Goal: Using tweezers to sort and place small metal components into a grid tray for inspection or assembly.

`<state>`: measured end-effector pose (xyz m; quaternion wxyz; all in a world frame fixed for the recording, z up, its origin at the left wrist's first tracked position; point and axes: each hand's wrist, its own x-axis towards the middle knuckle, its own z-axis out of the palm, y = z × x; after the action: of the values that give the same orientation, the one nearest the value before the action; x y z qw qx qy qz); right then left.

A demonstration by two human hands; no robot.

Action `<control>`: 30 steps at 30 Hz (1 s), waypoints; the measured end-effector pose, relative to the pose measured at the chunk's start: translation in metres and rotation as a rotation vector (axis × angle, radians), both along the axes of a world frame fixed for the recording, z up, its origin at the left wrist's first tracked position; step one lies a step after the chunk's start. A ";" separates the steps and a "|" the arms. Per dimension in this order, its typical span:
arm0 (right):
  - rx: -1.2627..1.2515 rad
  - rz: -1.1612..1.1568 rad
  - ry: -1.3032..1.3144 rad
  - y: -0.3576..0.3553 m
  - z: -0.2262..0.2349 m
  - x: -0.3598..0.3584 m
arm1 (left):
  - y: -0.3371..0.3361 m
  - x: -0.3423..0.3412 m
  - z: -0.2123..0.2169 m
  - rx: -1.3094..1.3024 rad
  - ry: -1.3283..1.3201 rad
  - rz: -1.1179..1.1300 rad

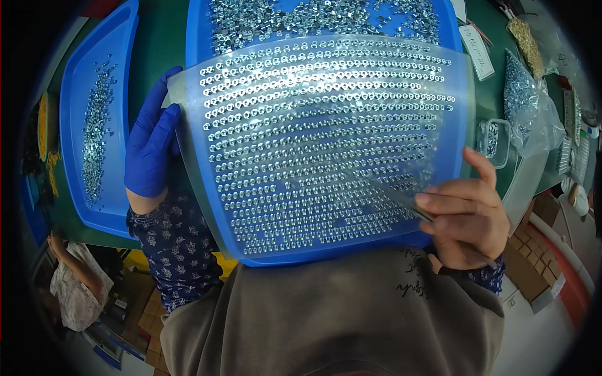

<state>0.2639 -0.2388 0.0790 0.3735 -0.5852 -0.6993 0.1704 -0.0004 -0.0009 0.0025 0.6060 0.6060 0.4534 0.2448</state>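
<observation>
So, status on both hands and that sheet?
Gloved left hand gripping clear sheet. Bare right hand holding thin metal tool. Metal parts in rows across sheet; tool overlaps lower right.

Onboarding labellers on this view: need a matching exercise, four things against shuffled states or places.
1. Left hand
2. Right hand
3. Clear plastic sheet
4. Clear bag of silvery parts

A. Shows rows of metal nuts
B. Bare, holding a slim tweezer-like tool
C. On the right side of the green table
D. Blue-gloved, at the sheet's left edge

Pairs: 1-D, 2-B, 3-A, 4-C
</observation>
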 end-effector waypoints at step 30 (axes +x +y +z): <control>-0.047 -0.178 0.046 -0.033 0.003 0.029 | 0.000 0.001 0.006 -0.023 0.033 -0.023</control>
<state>0.2926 -0.2717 0.0824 0.3893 -0.6494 -0.6317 0.1662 0.0003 -0.0009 0.0081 0.6078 0.6082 0.4594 0.2227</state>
